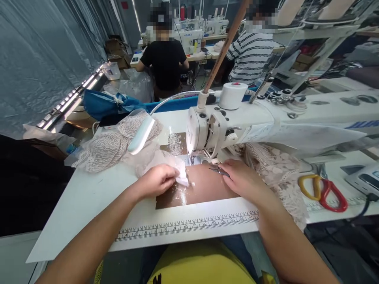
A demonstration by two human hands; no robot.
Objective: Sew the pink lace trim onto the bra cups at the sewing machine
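Observation:
My left hand [160, 180] is closed on the edge of a pale, sheer fabric piece [166, 161], left of the sewing machine's needle area. Between the thumb and fingers of my right hand [239, 177] are small dark thread snips [219, 171], their tips pointing left over the brown plate [204, 183]. The white sewing machine head [204, 128] stands just beyond both hands, its presser foot lit from above. More beige lace [106, 152] is heaped at the left, joined to or touching the held piece; I cannot tell which.
Beige lace [272, 165] lies behind and right of my right arm. Scissors with red and yellow handles [333, 196] rest at the right. A lamp [142, 135] hangs over the left lace. A printed ruler [189, 227] lines the front edge. Two people sit at machines beyond.

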